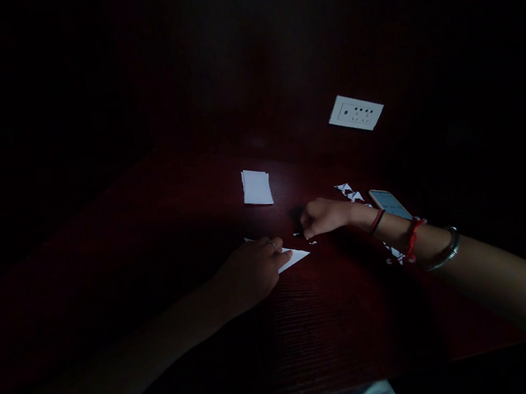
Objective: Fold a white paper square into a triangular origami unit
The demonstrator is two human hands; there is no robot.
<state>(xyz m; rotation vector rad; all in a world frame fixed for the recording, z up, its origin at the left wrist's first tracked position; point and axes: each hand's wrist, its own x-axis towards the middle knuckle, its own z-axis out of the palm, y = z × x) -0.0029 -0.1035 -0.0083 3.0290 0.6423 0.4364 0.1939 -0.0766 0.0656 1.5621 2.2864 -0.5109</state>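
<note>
A folded white piece of paper [296, 256] with a pointed right end lies on the dark red table. My left hand [258, 267] grips it with the thumb on top, a ring on one finger. To the right, my right hand [323, 215] is low over the table with its fingers curled closed. Something dark shows at its fingertips, too dim to make out. Right below these fingers are tiny white paper scraps [313, 242]. Beyond both hands sits a stack of white square sheets [256, 188].
Small folded white paper pieces [355, 196] lie in a line on the right, partly behind my right forearm. Beside them is a phone [390, 203] with a lit screen. A white socket panel [356, 113] is on the back surface. The surroundings are very dark.
</note>
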